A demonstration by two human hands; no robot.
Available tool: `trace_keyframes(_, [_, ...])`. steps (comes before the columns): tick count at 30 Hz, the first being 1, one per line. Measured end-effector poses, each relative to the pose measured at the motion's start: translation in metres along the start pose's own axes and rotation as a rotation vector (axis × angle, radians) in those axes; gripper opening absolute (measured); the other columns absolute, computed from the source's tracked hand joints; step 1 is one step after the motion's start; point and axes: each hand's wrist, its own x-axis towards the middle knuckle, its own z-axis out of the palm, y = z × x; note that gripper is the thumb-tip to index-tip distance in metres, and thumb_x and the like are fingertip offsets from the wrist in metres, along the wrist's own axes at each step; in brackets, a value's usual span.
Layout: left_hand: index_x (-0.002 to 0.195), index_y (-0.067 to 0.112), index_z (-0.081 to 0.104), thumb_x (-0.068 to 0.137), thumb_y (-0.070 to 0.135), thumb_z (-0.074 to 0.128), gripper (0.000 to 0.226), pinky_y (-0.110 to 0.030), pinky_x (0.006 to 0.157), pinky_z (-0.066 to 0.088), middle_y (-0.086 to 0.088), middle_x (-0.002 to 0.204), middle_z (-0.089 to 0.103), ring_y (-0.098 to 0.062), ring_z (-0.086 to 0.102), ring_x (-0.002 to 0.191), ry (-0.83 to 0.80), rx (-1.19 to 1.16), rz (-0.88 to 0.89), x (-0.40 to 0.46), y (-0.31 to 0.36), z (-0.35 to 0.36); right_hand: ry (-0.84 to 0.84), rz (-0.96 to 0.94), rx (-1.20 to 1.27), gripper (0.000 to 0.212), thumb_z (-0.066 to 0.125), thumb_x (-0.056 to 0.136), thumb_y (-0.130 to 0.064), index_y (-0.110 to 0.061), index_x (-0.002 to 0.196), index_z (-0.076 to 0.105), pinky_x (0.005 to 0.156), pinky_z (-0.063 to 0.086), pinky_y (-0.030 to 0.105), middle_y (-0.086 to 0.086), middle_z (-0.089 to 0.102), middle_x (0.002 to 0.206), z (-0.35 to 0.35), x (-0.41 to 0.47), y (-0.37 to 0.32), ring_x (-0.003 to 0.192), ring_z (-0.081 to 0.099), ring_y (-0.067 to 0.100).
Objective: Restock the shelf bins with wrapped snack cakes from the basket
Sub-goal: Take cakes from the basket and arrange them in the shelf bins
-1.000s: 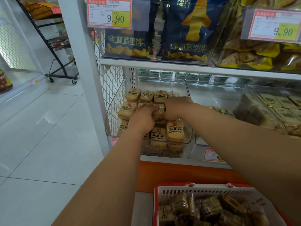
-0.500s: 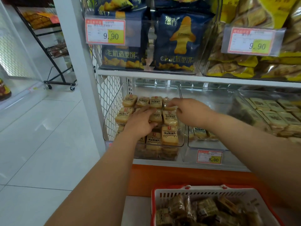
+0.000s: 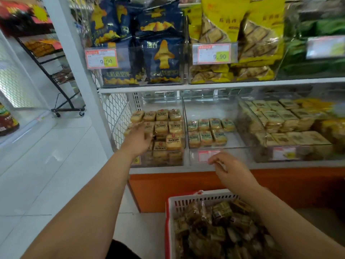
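Basket (image 3: 169,217): nearest the camera, bottom right of the head view; white slotted walls, red rim. Heaped with wrapped snack cakes (image 3: 220,230) in clear film; labels blurred, not readable.
Right forearm: crosses above the basket's right side, hiding part of the rim.
Right hand (image 3: 231,171): in the air above the basket's far edge, in front of the orange shelf base (image 3: 177,184). Fingers loosely curled, pointing left; nothing seen in them. Not touching any cake or bin. Its fingertips lie just below the red price tag (image 3: 206,156) of the middle bin.
Left hand (image 3: 139,139): reaches over the front of the left bin (image 3: 179,162). Fingers extended and slightly spread, motion-blurred. Whether they touch the top cakes: cannot tell. No package gripped that I can see.
Left bin: clear plastic, lower shelf, beside the white upright post (image 3: 74,62). Stacked high with tan wrapped cakes (image 3: 173,141), several layers, rows reaching toward the back.
Middle bin (image 3: 214,147): clear, just right of the left bin. One partial layer of greenish-labelled packages (image 3: 207,131), two rows near the middle; bare floor behind them.
Right bin (image 3: 291,152): clear, filled with pale wrapped squares, blurred.
Upper shelf: dark blue snack bags (image 3: 162,60) on the left, yellow bags (image 3: 242,34) on the right; each has a price card reading 9.90.
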Motion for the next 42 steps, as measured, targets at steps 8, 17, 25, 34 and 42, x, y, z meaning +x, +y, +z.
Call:
trace_keyframes(8, [0.129, 0.020, 0.055, 0.101, 0.031, 0.048, 0.031, -0.039, 0.090, 0.049, -0.004, 0.122, 0.061, -0.023, 0.057, 0.110, 0.064, -0.071, 0.246, -0.120, 0.113, 0.080, -0.157, 0.302, -0.017, 0.017, 0.050, 0.100, -0.021, -0.027, 0.111, 0.062, 0.063, 0.038, 0.009, -0.014, 0.056, 0.098, 0.001, -0.063, 0.078, 0.085, 0.050, 0.003])
trace_keyframes(17, [0.122, 0.029, 0.059, 0.103, 0.037, 0.039, 0.029, -0.029, 0.094, 0.046, 0.003, 0.125, 0.060, -0.020, 0.058, 0.111, -0.671, -0.132, 0.019, -0.245, 0.113, 0.216, -0.718, 0.483, -0.276, 0.041, 0.053, 0.095, -0.040, -0.023, 0.132, 0.052, 0.106, 0.040, 0.038, 0.003, 0.053, 0.137, 0.073, -0.131, 0.167, 0.124, 0.050, 0.025])
trace_keyframes(25, [0.124, 0.023, 0.059, 0.101, 0.038, 0.049, 0.030, -0.034, 0.093, 0.049, 0.000, 0.123, 0.061, -0.019, 0.058, 0.108, -0.769, -0.043, 0.012, -0.247, 0.102, 0.233, -0.760, 0.565, -0.528, 0.050, 0.060, 0.088, -0.038, -0.018, 0.133, 0.052, 0.100, 0.045, 0.041, 0.008, 0.053, 0.133, 0.088, -0.161, 0.204, 0.120, 0.051, 0.029])
trace_keyframes(34, [0.130, 0.022, 0.058, 0.099, 0.041, 0.051, 0.036, -0.031, 0.095, 0.047, 0.003, 0.127, 0.060, -0.014, 0.056, 0.112, -0.769, -0.178, -0.022, -0.244, 0.099, 0.236, -0.784, 0.454, -0.508, 0.008, 0.053, 0.097, -0.021, -0.015, 0.092, 0.057, 0.092, 0.045, 0.033, 0.010, 0.060, 0.115, 0.079, -0.155, 0.203, 0.099, 0.054, 0.023])
trace_keyframes(42, [0.140, 0.024, 0.049, 0.103, 0.053, 0.034, 0.049, -0.031, 0.101, 0.044, -0.003, 0.137, 0.057, -0.018, 0.056, 0.119, -0.738, -0.290, -0.119, -0.227, 0.120, 0.199, -0.450, 0.500, 0.256, 0.016, 0.059, 0.096, -0.032, -0.020, 0.085, 0.057, 0.077, 0.044, 0.028, -0.003, 0.060, 0.088, 0.040, -0.110, 0.157, 0.086, 0.058, 0.014])
